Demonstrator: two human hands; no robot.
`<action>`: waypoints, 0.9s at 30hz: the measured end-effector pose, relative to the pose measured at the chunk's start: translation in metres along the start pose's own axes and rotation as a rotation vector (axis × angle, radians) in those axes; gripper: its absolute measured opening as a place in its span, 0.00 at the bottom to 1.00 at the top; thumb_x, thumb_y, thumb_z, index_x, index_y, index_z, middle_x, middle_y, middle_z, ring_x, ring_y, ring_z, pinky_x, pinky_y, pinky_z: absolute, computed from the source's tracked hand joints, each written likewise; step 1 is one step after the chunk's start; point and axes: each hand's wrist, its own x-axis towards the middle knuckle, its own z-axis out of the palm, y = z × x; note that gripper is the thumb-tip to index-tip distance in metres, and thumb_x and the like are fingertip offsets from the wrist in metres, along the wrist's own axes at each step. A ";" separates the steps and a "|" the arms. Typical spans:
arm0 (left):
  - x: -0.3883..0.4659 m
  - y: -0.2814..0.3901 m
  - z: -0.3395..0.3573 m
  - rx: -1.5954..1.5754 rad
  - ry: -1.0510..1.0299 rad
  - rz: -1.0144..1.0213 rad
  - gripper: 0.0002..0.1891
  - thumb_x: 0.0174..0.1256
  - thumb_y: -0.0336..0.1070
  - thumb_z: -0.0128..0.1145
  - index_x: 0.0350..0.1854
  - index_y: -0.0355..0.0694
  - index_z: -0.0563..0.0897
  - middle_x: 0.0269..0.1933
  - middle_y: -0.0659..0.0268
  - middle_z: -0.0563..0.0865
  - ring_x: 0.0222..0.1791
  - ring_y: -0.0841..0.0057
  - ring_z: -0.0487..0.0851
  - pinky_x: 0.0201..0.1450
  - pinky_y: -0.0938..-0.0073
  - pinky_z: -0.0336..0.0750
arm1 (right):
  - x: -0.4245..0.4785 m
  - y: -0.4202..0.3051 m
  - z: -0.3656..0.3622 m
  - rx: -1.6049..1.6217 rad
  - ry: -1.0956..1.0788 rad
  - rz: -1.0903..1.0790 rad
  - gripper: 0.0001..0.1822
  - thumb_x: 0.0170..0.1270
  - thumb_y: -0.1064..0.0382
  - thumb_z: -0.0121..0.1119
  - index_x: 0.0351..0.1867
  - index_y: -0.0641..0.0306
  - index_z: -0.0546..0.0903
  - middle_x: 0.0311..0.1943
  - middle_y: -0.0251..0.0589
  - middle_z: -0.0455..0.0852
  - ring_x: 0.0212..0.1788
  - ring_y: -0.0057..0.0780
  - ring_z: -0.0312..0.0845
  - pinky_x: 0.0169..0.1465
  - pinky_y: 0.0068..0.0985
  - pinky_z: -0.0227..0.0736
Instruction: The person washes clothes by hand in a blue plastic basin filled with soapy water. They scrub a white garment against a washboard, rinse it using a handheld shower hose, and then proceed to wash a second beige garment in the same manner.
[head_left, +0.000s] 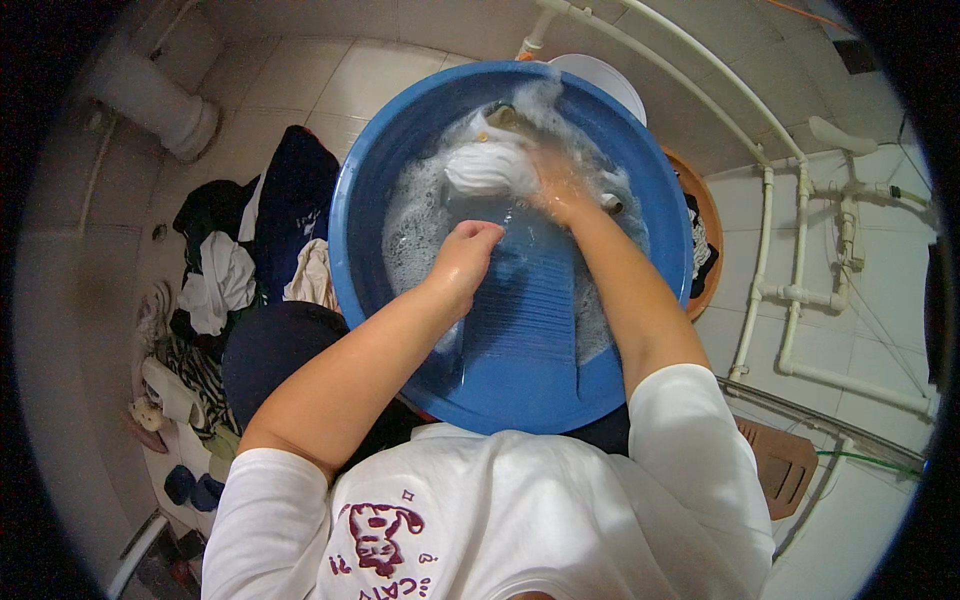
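Note:
A large blue plastic washtub (360, 172) with a built-in ribbed washboard (525, 300) holds sudsy water. Bunched white wet cloth (487, 169) lies in the water above the washboard's far end, with a small yellow-orange spot on it. My right hand (559, 184) is motion-blurred against the cloth's right side; its fingers are partly hidden, so its grip is unclear. Over the upper washboard, my left hand (472, 244) is curled closed, apart from the cloth, and nothing shows in it. Water drops hang in the air just beyond its fingertips.
Dark clothes (292, 195) and white cloth (217, 281) lie in a heap on the tiled floor at left. An orange-brown basin (705, 232) with clothes sits right of the tub. White pipes (795, 225) run along the right wall. Dark slippers (191, 487) are at lower left.

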 end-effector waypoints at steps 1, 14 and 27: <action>0.002 -0.002 -0.001 0.004 -0.013 0.000 0.13 0.57 0.41 0.55 0.40 0.40 0.76 0.33 0.69 0.76 0.34 0.81 0.69 0.38 0.80 0.64 | 0.005 -0.003 -0.004 0.028 -0.072 0.045 0.36 0.51 0.46 0.59 0.62 0.49 0.62 0.59 0.48 0.67 0.62 0.45 0.61 0.61 0.43 0.57; 0.007 -0.002 -0.005 0.042 -0.029 -0.014 0.14 0.56 0.42 0.55 0.42 0.43 0.77 0.39 0.68 0.77 0.43 0.76 0.70 0.48 0.75 0.63 | -0.022 -0.011 0.023 -0.134 0.199 0.468 0.23 0.61 0.48 0.47 0.57 0.49 0.69 0.45 0.48 0.78 0.48 0.41 0.72 0.48 0.40 0.68; 0.034 -0.008 -0.013 -0.040 0.107 0.067 0.44 0.52 0.53 0.59 0.66 0.38 0.52 0.57 0.49 0.68 0.52 0.64 0.72 0.49 0.64 0.69 | -0.152 -0.083 -0.051 0.594 0.086 -0.175 0.19 0.42 0.52 0.65 0.29 0.65 0.77 0.26 0.48 0.79 0.32 0.49 0.74 0.37 0.37 0.68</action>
